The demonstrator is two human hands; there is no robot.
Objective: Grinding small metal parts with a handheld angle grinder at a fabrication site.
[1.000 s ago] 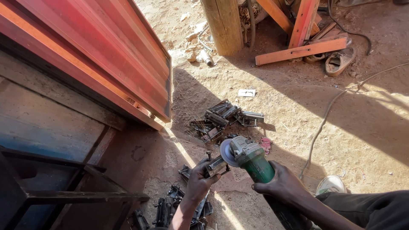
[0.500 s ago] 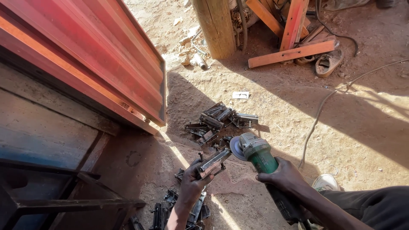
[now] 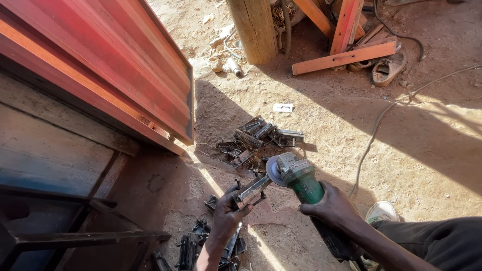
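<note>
Here the left hand (image 3: 227, 217) is gripping a small metal bracket (image 3: 253, 187), fingers closed around its lower end and lifting it clear of the sandy ground (image 3: 321, 125). Just to its right, the grinder disc (image 3: 273, 170) is meeting the bracket's upper tip. The right hand (image 3: 332, 207) is wrapping tightly around the green angle grinder (image 3: 300, 180), its cable (image 3: 374, 135) trailing away beyond. More brackets are lying in a heap (image 3: 253, 140) ahead of both hands and another below the left hand. Doing this well likely means holding the piece steady, keeping the fingers well back from the disc, and pressing lightly.
</note>
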